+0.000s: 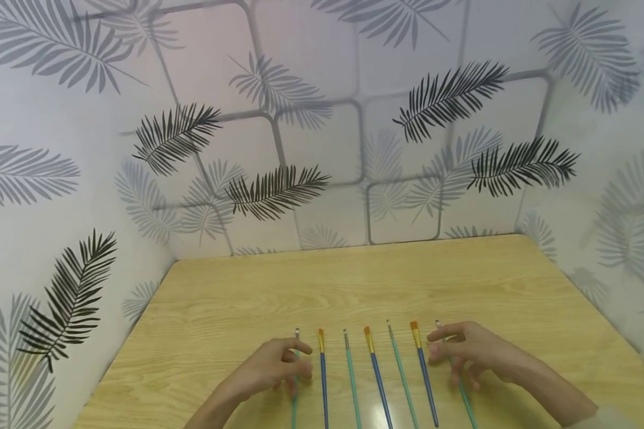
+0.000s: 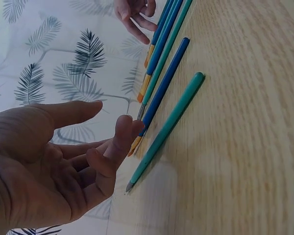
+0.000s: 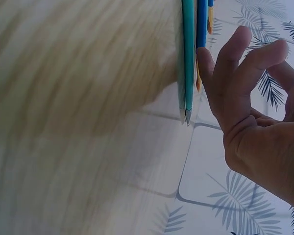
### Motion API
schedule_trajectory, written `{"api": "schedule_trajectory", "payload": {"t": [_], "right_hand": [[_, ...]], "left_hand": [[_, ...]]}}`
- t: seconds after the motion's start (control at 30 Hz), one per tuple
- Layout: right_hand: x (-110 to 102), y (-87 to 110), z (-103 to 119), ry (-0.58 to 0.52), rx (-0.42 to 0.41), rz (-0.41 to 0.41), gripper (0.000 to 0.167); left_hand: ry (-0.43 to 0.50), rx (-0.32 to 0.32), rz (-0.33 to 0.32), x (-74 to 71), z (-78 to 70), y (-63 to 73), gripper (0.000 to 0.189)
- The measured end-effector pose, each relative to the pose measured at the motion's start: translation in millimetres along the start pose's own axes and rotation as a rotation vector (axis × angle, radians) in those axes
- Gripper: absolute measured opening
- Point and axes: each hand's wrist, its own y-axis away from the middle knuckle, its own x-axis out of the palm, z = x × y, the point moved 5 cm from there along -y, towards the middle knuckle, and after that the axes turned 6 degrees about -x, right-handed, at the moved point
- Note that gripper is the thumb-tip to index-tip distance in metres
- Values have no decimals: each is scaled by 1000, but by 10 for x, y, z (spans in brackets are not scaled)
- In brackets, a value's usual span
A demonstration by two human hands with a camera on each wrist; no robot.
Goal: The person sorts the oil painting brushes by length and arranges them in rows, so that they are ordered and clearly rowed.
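Note:
Several paintbrushes lie in a row on the wooden table, teal handles alternating with blue ones. My left hand hovers over the leftmost teal paintbrush, its fingers loosely bent. In the left wrist view a gap shows between that hand and the teal handle. My right hand hangs over the rightmost teal paintbrush, fingers relaxed, gripping nothing. Between the hands are blue paintbrushes with orange bristles and thin-tipped teal ones.
The pale wooden table reaches back to a wall covered in leaf-patterned paper. Similar patterned walls close in at the left and right sides of the table.

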Motion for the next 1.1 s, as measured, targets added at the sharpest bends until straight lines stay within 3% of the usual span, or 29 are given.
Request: {"api": "schedule_trajectory", "payload": {"t": [0.63, 1.1], "right_hand": [[18, -9, -52, 14, -9, 13, 63], [37, -15, -67, 20, 2, 4, 62]], "left_hand": [[-30, -26, -15, 78, -19, -83, 51], [-42, -28, -21, 91, -2, -69, 52]]}}
